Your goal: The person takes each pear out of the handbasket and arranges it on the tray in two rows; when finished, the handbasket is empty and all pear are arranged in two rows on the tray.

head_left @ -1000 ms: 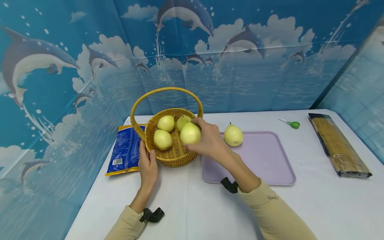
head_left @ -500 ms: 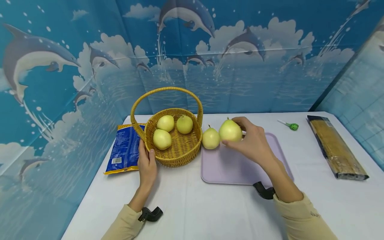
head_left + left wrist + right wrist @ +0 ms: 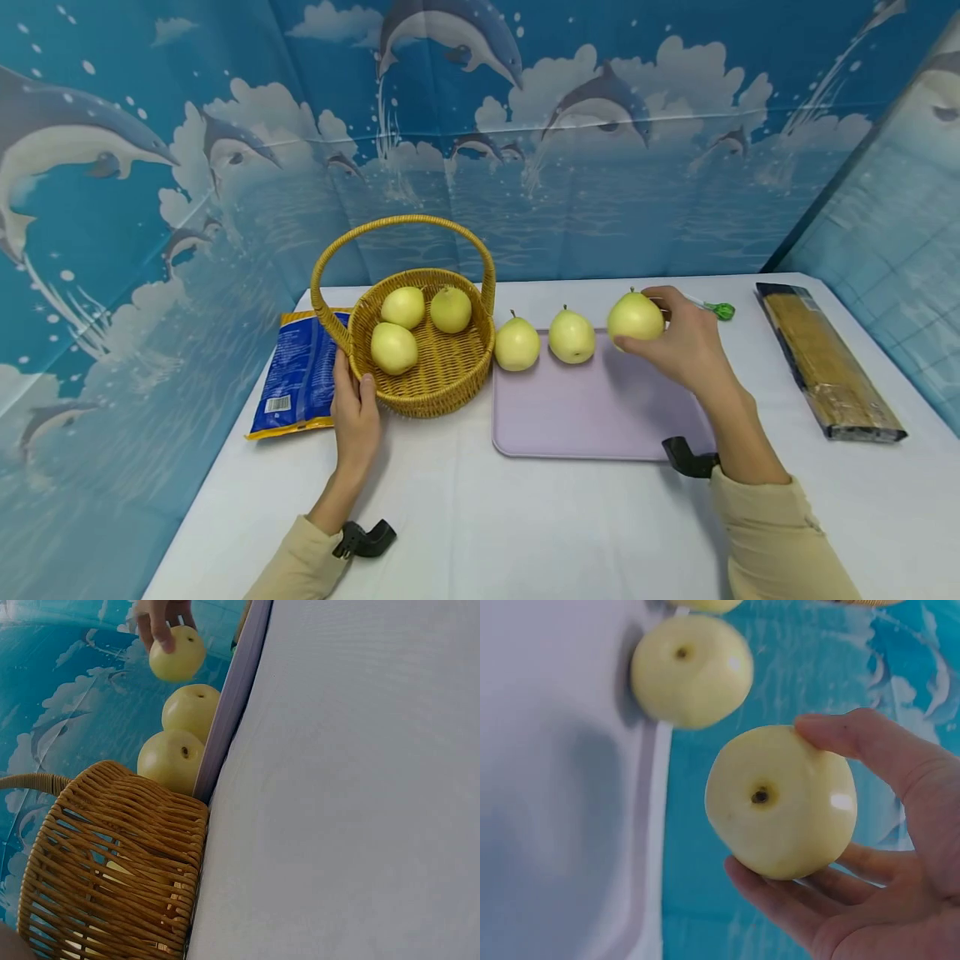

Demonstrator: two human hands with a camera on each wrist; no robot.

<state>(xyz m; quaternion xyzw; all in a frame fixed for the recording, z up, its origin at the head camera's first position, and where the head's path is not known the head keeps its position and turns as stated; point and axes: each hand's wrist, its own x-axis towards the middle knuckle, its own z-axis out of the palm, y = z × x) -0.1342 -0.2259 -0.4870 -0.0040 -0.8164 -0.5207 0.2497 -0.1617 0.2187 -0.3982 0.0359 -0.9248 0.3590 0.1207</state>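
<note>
The pear [image 3: 633, 317] is in my right hand [image 3: 684, 343], pinched between the thumb on its near side and the fingers round its far side, stalk up, held clear of the tray [image 3: 570, 429] below. Just left of that hand, a second pear [image 3: 572, 337] stands on the tray with its stalk up, and beyond it, farther left, a third pear [image 3: 517, 344] stands on the tray just beside the wicker basket [image 3: 431, 406]. My left hand [image 3: 357, 423] touches the basket's near left side, its thumb spread apart from the fingers, which lie partly out of sight along the wall. Ahead and to the right of that hand, inside the basket, sit three more pears [image 3: 394, 348], with the arched handle [image 3: 401, 220] rising over them. Directly left of my left hand, a blue packet [image 3: 296, 375] lies on the white-covered counter [image 3: 465, 517]. Just past my right hand, to its right, is a green-wrapped lollipop [image 3: 722, 311], its stick partly hidden behind my hand; farther right lies a long brown package [image 3: 828, 362] with black edges.
</note>
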